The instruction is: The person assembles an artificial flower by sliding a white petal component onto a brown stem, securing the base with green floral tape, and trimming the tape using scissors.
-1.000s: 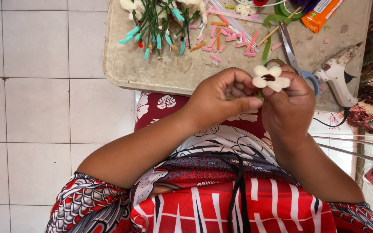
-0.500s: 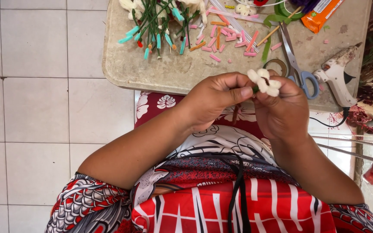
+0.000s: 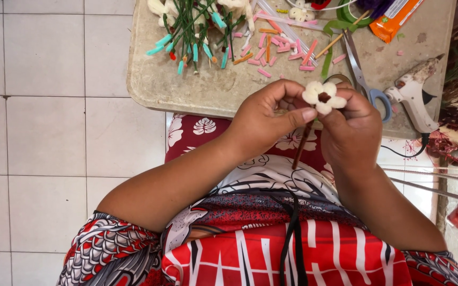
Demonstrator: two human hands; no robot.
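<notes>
Both hands raised over the lap, just short of the near edge of the stone tray (image 3: pixel 149 85). White flower (image 3: pixel 323 96), dark red centre, facing the camera, held between the two hands. Left hand (image 3: pixel 269 119) pinching beside the flower head, thumb tip pressed against the stem top. Right hand (image 3: pixel 352 130) curled shut around the flower's far side, fingertips touching the petals. Brown stem (image 3: pixel 300 147) running down and slightly left from the head toward the body, long axis near vertical in view, lower end free. Both hands in contact; neither nearer. On the tray: green stems (image 3: pixel 189 24), pink and orange cut pieces (image 3: pixel 279 45), scissors (image 3: pixel 364 79), glue gun (image 3: pixel 414 98) at the right edge
</notes>
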